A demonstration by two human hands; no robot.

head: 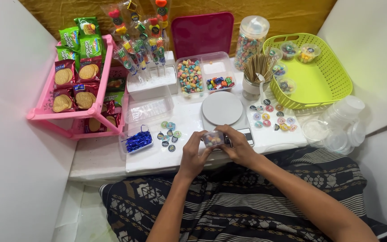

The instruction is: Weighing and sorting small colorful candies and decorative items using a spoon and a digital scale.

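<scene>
Both hands hold one small clear plastic cup (213, 138) filled with coloured candy, just above the white table's near edge (157, 163). My left hand (192, 154) grips its left side and my right hand (237, 144) wraps its right side and top. A round white kitchen scale (222, 108) sits directly behind the cup. Small round stickers (169, 133) lie to the left of my hands, and more round stickers (272, 117) lie to the right.
A pink rack (96, 111) of biscuit packs stands at left, with a blue-foil tray (138, 140) beside it. Behind are candy skewers (142, 49), clear candy tubs (202, 74), a jar (250, 41), a cup of wooden sticks (256, 74), a green basket (332, 80) and empty clear cups (339, 130).
</scene>
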